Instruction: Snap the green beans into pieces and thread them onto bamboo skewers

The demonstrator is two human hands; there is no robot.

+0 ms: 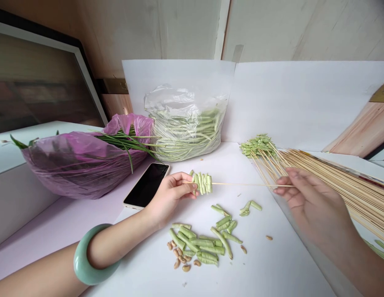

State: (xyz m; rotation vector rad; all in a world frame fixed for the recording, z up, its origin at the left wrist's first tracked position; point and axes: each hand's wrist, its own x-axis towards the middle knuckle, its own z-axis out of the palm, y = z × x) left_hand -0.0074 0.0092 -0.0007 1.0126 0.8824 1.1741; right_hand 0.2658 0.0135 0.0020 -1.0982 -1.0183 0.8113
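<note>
A thin wooden skewer point(241, 184) stretches level between my two hands above the white table. Several short green bean pieces point(203, 183) are threaded side by side near its left end. My left hand point(176, 187) pinches the skewer and the beans beside its tip, thumb in front. My right hand point(312, 198) grips the skewer's other end between thumb and fingers. Below lies a loose pile of cut green bean pieces point(201, 243), with brown bean seeds point(181, 259) at its lower left. A few more pieces point(250, 208) lie apart to the right.
Behind stands a clear plastic bag of long beans point(188, 128). A purple bag of green stalks point(86, 161) is at left, near a phone point(147, 185). On the right lie filled bean skewers point(256, 145) and many bare skewers point(340, 181). White boards point(303, 103) line the back.
</note>
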